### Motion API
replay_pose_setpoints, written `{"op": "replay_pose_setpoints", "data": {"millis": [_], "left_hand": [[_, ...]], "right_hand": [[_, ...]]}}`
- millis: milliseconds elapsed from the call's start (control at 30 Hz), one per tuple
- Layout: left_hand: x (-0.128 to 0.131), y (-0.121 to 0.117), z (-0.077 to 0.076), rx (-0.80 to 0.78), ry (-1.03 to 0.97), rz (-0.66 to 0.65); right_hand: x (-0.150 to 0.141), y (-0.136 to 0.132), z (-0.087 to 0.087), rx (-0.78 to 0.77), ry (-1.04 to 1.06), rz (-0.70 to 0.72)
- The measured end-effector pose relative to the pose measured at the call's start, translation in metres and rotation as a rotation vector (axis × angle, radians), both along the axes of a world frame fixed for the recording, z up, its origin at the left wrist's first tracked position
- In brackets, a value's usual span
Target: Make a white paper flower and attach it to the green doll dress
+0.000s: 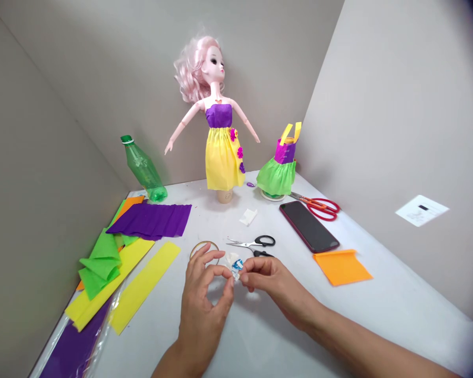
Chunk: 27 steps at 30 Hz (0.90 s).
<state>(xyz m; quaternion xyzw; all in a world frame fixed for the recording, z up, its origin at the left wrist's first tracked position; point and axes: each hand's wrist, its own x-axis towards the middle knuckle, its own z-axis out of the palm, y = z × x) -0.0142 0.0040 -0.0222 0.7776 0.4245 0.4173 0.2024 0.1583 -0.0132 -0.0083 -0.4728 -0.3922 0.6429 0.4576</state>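
Observation:
Both my hands meet low in the middle of the white table (pixel 378 304). My left hand (pixel 205 299) and my right hand (pixel 270 283) each pinch a small crumpled white wrapper with a blue mark (pixel 235 265) between thumb and fingertips. A clear tape ring (pixel 203 247) lies just beyond my left fingers. Black-handled scissors (pixel 254 244) lie right behind the wrapper. A doll (pixel 216 121) with pink hair stands at the back in a purple and yellow paper dress.
Left side: green bottle (pixel 144 170) lying tilted, purple crepe paper (pixel 152 220), green folds (pixel 102 262), yellow strips (pixel 142 286). Right side: small green and purple paper dress (pixel 279 170), red scissors (pixel 321 206), dark phone (pixel 309 226), orange paper (pixel 341 266). Grey walls enclose the table.

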Motion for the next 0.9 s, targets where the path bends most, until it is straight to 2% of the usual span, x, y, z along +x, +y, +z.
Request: {"op": "replay_pose_setpoints", "data": {"millis": [233,400,567,767,900], "left_hand": [[0.0,0.0,0.001,-0.058,-0.043,-0.016],[-0.003,-0.001,0.003,-0.227,-0.146,-0.056],[-0.004,-0.001,0.01,-0.429,-0.346,-0.102],[-0.006,0.0,0.023,-0.526,-0.666,0.002],[-0.011,0.006,0.021,-0.603,-0.705,0.029]], "right_hand": [[0.002,0.0,-0.003,-0.019,0.052,0.011],[0.002,0.0,-0.002,-0.018,0.051,0.015],[0.003,0.0,-0.003,-0.024,0.039,0.012],[0.003,0.002,-0.001,-0.011,0.016,0.001],[0.002,0.001,-0.001,-0.005,-0.023,0.002]]}}
